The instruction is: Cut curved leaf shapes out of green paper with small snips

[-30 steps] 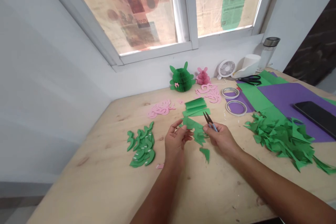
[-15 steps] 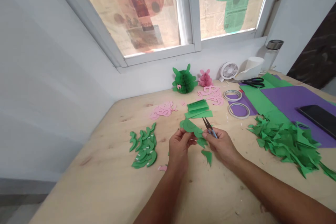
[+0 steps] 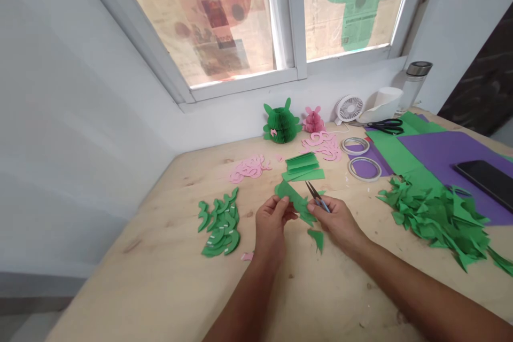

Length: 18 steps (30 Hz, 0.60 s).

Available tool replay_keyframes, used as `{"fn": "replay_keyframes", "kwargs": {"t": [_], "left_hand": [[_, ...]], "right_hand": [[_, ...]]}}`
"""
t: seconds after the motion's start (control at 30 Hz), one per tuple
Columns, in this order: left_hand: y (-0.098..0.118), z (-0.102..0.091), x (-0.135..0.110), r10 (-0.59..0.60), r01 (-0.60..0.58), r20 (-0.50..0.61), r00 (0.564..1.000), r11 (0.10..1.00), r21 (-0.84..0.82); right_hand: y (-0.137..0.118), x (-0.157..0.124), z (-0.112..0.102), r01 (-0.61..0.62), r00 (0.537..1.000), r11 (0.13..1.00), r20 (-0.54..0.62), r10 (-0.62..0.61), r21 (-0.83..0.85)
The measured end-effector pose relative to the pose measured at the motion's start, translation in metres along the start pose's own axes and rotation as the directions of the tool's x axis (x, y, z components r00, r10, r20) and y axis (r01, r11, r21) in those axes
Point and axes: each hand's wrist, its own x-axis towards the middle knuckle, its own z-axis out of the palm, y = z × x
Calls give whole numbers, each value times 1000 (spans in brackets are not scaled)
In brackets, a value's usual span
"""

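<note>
My left hand [image 3: 272, 224] pinches a folded piece of green paper [image 3: 294, 199] just above the wooden table [image 3: 160, 288]. My right hand [image 3: 339, 222] grips small blue-handled snips [image 3: 316, 196], blades apart, their tips beside the paper's right edge. A green offcut [image 3: 316, 238] lies on the table below the two hands. A pile of cut green curved shapes [image 3: 218, 222] sits to the left of my left hand.
Folded green strips [image 3: 302, 165] and pink cut-outs [image 3: 246, 166] lie behind the hands. Green scraps [image 3: 436, 216], purple and green sheets, a phone [image 3: 487, 177], two tape rolls [image 3: 364, 167], black scissors [image 3: 387, 125], a fan, a bottle and paper figures stand right and back.
The green paper has turned in my left hand, and the snips have shifted slightly left toward it. The camera view rose a little between the first frame and now.
</note>
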Motion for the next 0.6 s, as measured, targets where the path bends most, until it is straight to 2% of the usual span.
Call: {"fn": "replay_keyframes", "kwargs": {"t": [0.07, 0.17, 0.37, 0.53, 0.6], "left_hand": [[3, -3, 0, 4, -5, 60, 998, 1000, 14], [6, -5, 1, -14, 3, 145, 989, 997, 74], [6, -6, -1, -149, 68, 300, 942, 962, 265], [-1, -2, -2, -136, 82, 248, 959, 973, 217], [-4, 0, -2, -175, 127, 236, 956, 971, 204]], "right_hand": [[-3, 0, -2, -7, 1000, 1000, 30, 7, -18], [-8, 1, -5, 50, 999, 997, 19, -49, -63], [-11, 4, -9, 15, 1000, 1000, 23, -15, 3], [-10, 4, -7, 38, 999, 999, -11, -37, 31], [-9, 4, -6, 38, 999, 998, -18, -38, 52]]}}
